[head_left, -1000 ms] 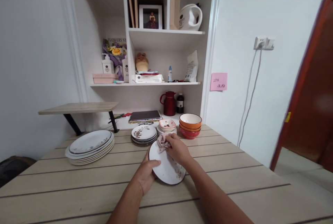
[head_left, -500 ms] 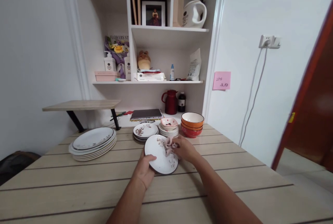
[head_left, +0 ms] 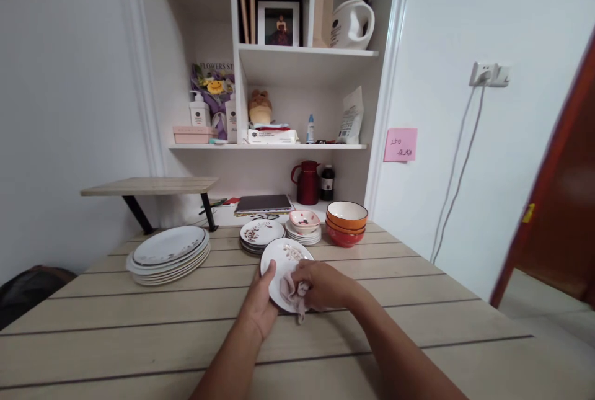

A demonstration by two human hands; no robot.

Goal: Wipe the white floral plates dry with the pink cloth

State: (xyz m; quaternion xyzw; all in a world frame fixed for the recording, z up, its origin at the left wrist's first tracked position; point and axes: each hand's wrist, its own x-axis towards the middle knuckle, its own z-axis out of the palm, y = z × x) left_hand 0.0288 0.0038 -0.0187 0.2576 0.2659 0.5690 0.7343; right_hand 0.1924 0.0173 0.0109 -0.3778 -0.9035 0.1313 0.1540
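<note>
A small white plate (head_left: 275, 257) with a dark rim and a brown floral print is tilted above the table, its left edge gripped by my left hand (head_left: 261, 301), thumb on top. My right hand (head_left: 325, 284) is closed on a crumpled pinkish cloth (head_left: 290, 291), which lies against the lower part of the plate's face. Just behind the plate is a stack of similar small plates (head_left: 261, 233). Beside it, a pink-patterned bowl (head_left: 304, 220) sits on a stack of white saucers (head_left: 304, 237).
Orange and red bowls (head_left: 345, 226) are stacked at the back right of the slatted table (head_left: 186, 344). Large plates (head_left: 170, 254) are piled at the left, near a small raised shelf (head_left: 149, 186). A red jug (head_left: 307, 183) and a dark bottle (head_left: 327, 183) stand behind.
My right hand and the cloth have moved down the plate, from its upper right part to its lower part. The left thumb is now raised more upright. The view has shifted slightly.
</note>
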